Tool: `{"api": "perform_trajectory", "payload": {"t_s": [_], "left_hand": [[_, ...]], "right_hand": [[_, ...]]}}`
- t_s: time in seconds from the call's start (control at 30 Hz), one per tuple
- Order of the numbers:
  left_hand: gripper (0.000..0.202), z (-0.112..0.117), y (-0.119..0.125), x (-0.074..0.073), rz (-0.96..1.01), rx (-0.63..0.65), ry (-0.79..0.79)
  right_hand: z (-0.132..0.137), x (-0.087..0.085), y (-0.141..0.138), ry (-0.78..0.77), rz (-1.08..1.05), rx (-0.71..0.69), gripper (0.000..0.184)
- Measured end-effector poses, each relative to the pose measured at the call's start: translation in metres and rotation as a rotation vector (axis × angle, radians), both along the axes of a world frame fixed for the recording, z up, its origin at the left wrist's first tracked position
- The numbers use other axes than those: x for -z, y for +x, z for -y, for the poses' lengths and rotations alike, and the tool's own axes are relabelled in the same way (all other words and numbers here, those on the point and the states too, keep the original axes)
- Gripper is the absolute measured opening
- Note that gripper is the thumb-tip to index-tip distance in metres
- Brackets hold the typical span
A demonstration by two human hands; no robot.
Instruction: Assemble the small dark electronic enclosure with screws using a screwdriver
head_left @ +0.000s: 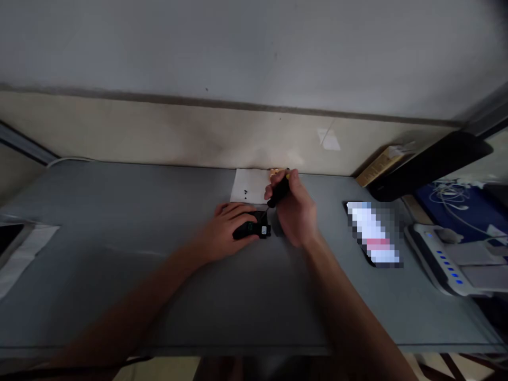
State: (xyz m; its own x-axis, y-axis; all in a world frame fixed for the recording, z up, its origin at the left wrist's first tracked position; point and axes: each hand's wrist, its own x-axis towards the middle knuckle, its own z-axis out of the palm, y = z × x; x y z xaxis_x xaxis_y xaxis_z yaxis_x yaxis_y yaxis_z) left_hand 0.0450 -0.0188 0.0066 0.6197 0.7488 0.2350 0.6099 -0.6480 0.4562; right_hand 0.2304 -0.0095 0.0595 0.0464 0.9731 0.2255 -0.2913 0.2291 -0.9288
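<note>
1. Just beyond the middle of the grey surface (119,254), the left hand (228,227) lies over a small black device (254,229). Its fingers curl around the far side and hold the device down against the surface.
2. The device shows a green mark on the face turned toward the camera; what kind of device it is cannot be told.
3. The right hand (296,211) is closed around the dark handle of a screwdriver (279,191), which tilts down and to the left with its tip at the device's upper edge.
4. A white sheet (248,185) lies just behind both hands, against the wall (159,132), with a few tiny dark specks on it.
5. To the right, well apart from the hands, a phone (373,233) lies flat. Beyond it sits a pale unit (446,259) with a row of blue lights.
</note>
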Motion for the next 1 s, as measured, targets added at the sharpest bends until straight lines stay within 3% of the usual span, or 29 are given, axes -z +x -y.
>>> {"api": "perform_trajectory", "payload": {"t_s": [0.17, 0.33, 0.5, 0.67, 0.87, 1.0], "left_hand": [[0.024, -0.001, -0.002, 0.004, 0.025, 0.02, 0.033], [0.024, -0.003, -0.003, 0.009, 0.02, 0.026, 0.071], [0.025, -0.001, -0.005, 0.009, 0.018, 0.039, 0.114], [0.025, 0.0, -0.006, 0.009, 0.028, 0.049, 0.144], [0.027, 0.001, -0.007, 0.011, -0.003, 0.045, 0.146], [0.03, 0.003, -0.007, 0.013, -0.041, 0.031, 0.163]], "right_hand": [[0.002, 0.008, -0.002, 0.027, -0.047, -0.034, 0.053], [0.001, 0.008, -0.006, 0.05, -0.064, 0.038, 0.053], [0.002, 0.003, -0.006, -0.032, -0.214, -0.061, 0.042], [0.006, 0.005, -0.006, -0.017, -0.187, 0.033, 0.028], [0.004, 0.003, -0.001, -0.06, -0.162, 0.053, 0.043], [0.002, 0.003, 0.002, -0.053, -0.174, 0.007, 0.042]]}}
